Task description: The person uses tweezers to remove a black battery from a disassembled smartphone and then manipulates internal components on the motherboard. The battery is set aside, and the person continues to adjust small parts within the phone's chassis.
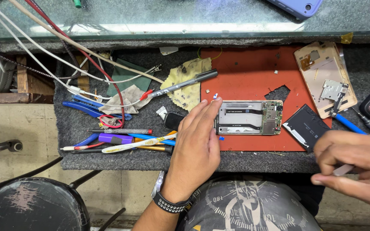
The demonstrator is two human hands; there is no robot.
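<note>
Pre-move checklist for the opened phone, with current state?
1. Left hand steadies the phone: ok, fingers touch its left end.
2. Phone flat on the red mat: ok.
3. Right hand has a tool: cannot tell, only a small pale piece shows between its fingers.
4. Battery out of the phone: ok, it lies to the phone's right.
5. Back cover set aside: ok, top right.
6. Loose screws accounted for: cannot tell.
</note>
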